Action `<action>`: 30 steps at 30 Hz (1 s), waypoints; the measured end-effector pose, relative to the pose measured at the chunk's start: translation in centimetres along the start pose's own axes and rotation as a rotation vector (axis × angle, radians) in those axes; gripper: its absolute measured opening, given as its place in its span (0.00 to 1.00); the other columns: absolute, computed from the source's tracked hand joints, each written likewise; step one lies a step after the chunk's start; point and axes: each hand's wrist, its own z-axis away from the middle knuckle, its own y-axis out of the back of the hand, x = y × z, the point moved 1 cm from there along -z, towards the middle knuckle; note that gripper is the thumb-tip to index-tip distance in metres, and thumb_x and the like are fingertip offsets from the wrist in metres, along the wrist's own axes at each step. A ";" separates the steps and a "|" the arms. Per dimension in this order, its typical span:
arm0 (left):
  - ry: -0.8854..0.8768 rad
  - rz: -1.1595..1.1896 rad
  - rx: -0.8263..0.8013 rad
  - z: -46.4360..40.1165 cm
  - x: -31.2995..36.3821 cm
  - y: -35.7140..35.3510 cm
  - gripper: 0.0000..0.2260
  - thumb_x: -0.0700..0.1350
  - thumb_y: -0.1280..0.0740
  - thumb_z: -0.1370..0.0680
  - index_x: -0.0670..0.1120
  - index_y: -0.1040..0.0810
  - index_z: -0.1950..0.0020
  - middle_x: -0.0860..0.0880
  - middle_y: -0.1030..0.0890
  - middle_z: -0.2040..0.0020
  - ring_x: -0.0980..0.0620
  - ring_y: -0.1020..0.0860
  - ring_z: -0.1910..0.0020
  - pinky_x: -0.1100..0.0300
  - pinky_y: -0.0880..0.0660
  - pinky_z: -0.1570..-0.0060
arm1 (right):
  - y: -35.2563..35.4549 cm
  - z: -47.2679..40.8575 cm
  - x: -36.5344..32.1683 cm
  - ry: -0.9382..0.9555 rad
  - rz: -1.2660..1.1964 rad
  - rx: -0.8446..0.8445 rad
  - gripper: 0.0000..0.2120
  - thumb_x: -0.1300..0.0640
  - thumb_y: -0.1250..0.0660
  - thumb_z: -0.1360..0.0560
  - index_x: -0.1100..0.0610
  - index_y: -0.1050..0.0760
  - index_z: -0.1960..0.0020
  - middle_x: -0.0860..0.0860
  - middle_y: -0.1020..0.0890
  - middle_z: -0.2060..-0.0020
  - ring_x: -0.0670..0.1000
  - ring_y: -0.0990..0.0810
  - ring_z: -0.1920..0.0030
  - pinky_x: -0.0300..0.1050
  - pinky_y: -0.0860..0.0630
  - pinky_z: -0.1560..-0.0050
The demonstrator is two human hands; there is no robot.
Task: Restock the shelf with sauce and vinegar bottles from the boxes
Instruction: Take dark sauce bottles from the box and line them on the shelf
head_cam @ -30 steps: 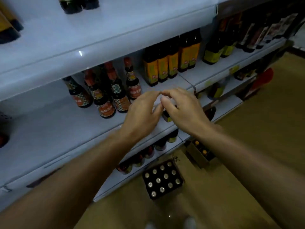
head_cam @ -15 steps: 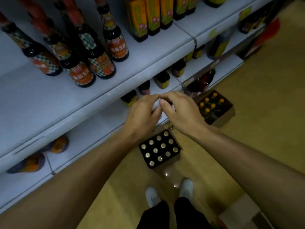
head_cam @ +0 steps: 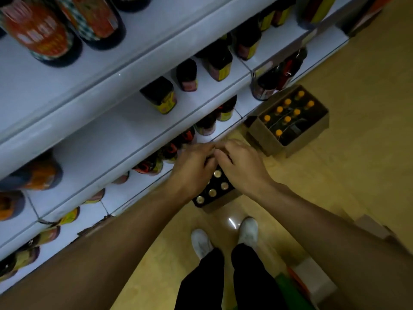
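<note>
While both arms reach down from the head view, the left hand (head_cam: 193,163) and the right hand (head_cam: 240,163) hang close together, fingertips almost meeting, just above the dark box (head_cam: 212,193) on the floor (head_cam: 335,175). Both have their fingers loosely bent and neither holds anything that I can make out. That box stands between the bottom shelf (head_cam: 125,195) and the person's white shoes (head_cam: 248,230), and it shows rows of gold-capped bottles (head_cam: 212,192), partly hidden under the hands. A second cardboard box (head_cam: 288,121), further right and well apart from the hands, holds orange-capped bottles (head_cam: 287,119) with some gaps among them.

Judging by the dark bottles (head_cam: 159,95) on the shelves, these are probably glass and full of liquid, so each should feel heavy for its size, stiff, smooth and breakable if knocked against its neighbours or dropped on the hard floor. Packed cap to cap, only the tops are free, so the neck just under the cap looks the likeliest first hold. Once a bottle is lifted clear, shifting the grip to the body, or putting the other hand under the base, would be safer, since a glossy label may slip
</note>
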 end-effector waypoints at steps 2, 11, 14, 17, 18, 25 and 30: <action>0.019 0.041 0.005 0.1 -1.0 -1.0 0.09 0.45 0.40 0.19 0.48 0.22 0.43 0.48 0.21 0.53 0.50 0.23 0.54 0.54 0.26 0.56 | -1.2 -0.1 0.9 -0.005 -0.029 -0.009 0.13 0.53 0.40 0.20 0.54 0.22 0.41 0.50 0.20 0.49 0.48 0.23 0.49 0.44 0.28 0.52; 0.120 0.122 -0.027 0.4 -6.7 -7.6 0.12 0.39 0.34 0.21 0.45 0.21 0.38 0.47 0.18 0.44 0.53 0.22 0.46 0.68 0.28 0.52 | -8.3 -0.3 6.6 -0.106 -0.100 -0.106 0.17 0.51 0.42 0.21 0.57 0.21 0.40 0.54 0.19 0.47 0.52 0.21 0.48 0.45 0.26 0.52; 0.180 0.086 -0.068 0.8 -9.1 -10.4 0.11 0.38 0.33 0.23 0.44 0.20 0.41 0.46 0.18 0.48 0.48 0.21 0.50 0.56 0.27 0.56 | -11.2 -0.1 8.7 -0.140 -0.086 -0.174 0.17 0.52 0.43 0.20 0.59 0.22 0.40 0.56 0.19 0.47 0.54 0.21 0.47 0.49 0.25 0.49; 0.247 0.088 -0.130 1.6 -11.7 -13.2 0.12 0.38 0.34 0.22 0.44 0.20 0.39 0.46 0.19 0.47 0.47 0.21 0.50 0.58 0.29 0.57 | -14.4 0.1 10.8 -0.177 -0.047 -0.286 0.14 0.56 0.43 0.18 0.59 0.24 0.38 0.56 0.21 0.44 0.56 0.23 0.44 0.51 0.27 0.46; 0.259 0.092 -0.158 2.0 -12.6 -14.1 0.12 0.38 0.35 0.22 0.44 0.20 0.40 0.45 0.18 0.47 0.47 0.21 0.51 0.56 0.27 0.56 | -15.5 0.2 11.4 -0.182 -0.026 -0.323 0.13 0.56 0.42 0.18 0.60 0.24 0.39 0.56 0.21 0.44 0.57 0.23 0.44 0.51 0.27 0.46; 0.488 0.010 -0.352 5.3 -19.6 -21.1 0.20 0.42 0.35 0.21 0.46 0.29 0.28 0.45 0.23 0.34 0.48 0.25 0.37 0.65 0.33 0.46 | -24.5 1.1 17.2 -0.213 0.093 -0.517 0.35 0.38 0.59 0.30 0.59 0.23 0.46 0.56 0.21 0.48 0.58 0.22 0.48 0.47 0.30 0.55; 0.579 0.003 -0.374 6.2 -23.7 -24.6 0.20 0.44 0.35 0.20 0.46 0.29 0.28 0.46 0.24 0.33 0.49 0.25 0.35 0.59 0.29 0.40 | -29.6 0.9 20.9 -0.260 0.284 -0.651 0.19 0.50 0.49 0.18 0.55 0.28 0.33 0.55 0.25 0.36 0.55 0.26 0.36 0.48 0.30 0.38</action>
